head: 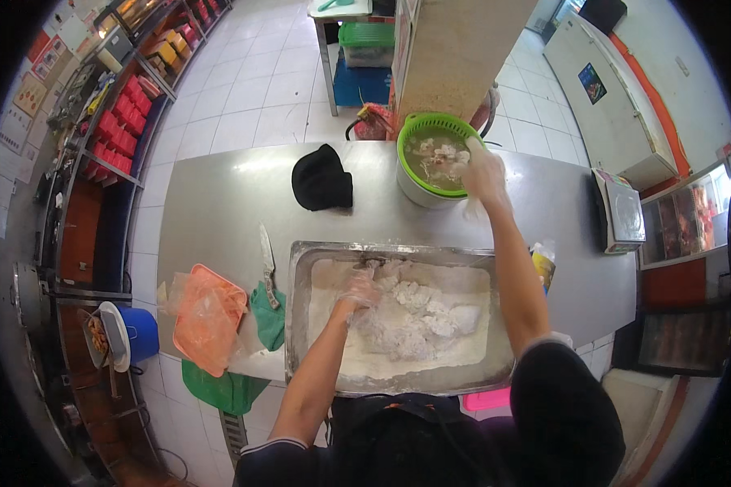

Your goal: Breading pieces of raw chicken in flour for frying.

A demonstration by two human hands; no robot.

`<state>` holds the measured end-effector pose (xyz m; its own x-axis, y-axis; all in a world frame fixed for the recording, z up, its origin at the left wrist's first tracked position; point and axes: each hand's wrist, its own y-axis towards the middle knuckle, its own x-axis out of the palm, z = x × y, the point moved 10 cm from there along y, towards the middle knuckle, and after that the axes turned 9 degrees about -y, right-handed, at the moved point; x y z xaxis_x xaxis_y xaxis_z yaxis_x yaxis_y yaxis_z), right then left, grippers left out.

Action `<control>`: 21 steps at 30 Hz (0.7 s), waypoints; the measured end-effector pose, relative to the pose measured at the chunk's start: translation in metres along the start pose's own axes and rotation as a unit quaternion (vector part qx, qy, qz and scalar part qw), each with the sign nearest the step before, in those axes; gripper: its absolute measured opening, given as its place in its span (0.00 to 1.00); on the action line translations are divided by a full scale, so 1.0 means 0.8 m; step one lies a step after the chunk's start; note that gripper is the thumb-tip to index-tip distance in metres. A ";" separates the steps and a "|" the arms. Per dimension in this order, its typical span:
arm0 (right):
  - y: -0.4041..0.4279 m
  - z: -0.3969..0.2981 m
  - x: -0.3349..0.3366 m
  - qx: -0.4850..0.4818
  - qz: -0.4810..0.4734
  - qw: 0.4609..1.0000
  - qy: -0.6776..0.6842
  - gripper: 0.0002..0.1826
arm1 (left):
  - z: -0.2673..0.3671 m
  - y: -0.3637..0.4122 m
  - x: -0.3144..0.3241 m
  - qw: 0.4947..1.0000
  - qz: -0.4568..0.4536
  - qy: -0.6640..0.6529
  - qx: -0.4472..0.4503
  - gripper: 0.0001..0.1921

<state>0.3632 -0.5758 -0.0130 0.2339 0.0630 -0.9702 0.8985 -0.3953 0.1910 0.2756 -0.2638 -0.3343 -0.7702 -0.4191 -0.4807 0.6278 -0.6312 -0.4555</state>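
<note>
A large metal tray (298, 316) of white flour stands in front of me, with flour-coated pieces (426, 304) lying in it, probably meat. My left hand (362, 289), in a clear plastic glove, is down in the flour at the tray's left part; its fingers are partly hidden. Beyond the tray, a green plastic basket (405, 131) sits in a white bucket (423, 198) of cloudy liquid with pale pieces (441, 152) in it. My right hand (484, 170), also gloved and blurred, is at the basket's right rim. Whether it grips the rim is unclear.
Left of the tray lie a knife (267, 255), a green cloth (268, 316) and an orange tray (204, 359) with plastic bags. A black cap-like cloth item (320, 179) is beyond them. A scale (621, 213) stands at the steel table's right end. A pillar (454, 67) rises behind the bucket.
</note>
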 end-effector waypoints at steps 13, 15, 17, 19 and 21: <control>-0.420 0.080 0.126 0.006 -0.272 0.956 -0.113 0.21 | 0.181 -0.052 -0.053 0.992 0.010 0.124 0.037 0.18; -0.440 0.091 0.114 0.076 -0.383 0.917 -0.077 0.26 | 0.204 -0.077 -0.062 0.996 -0.005 0.088 -0.001 0.18; -0.427 0.084 0.080 0.081 -0.310 0.947 0.004 0.27 | 0.246 -0.113 -0.074 0.998 0.021 0.049 0.025 0.18; -0.434 0.086 0.113 0.036 -0.272 0.961 0.028 0.26 | 0.264 -0.129 -0.065 0.998 0.045 0.004 0.044 0.18; -0.441 0.059 0.101 -0.012 -0.242 0.969 0.055 0.25 | 0.281 -0.142 -0.028 0.992 0.015 0.009 0.123 0.16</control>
<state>0.0471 -0.4746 -0.1656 -0.1801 0.3329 -0.9256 0.9212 -0.2730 -0.2774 0.1958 -0.3293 -0.1034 -0.7483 -0.4291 -0.5059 0.6020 -0.7596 -0.2462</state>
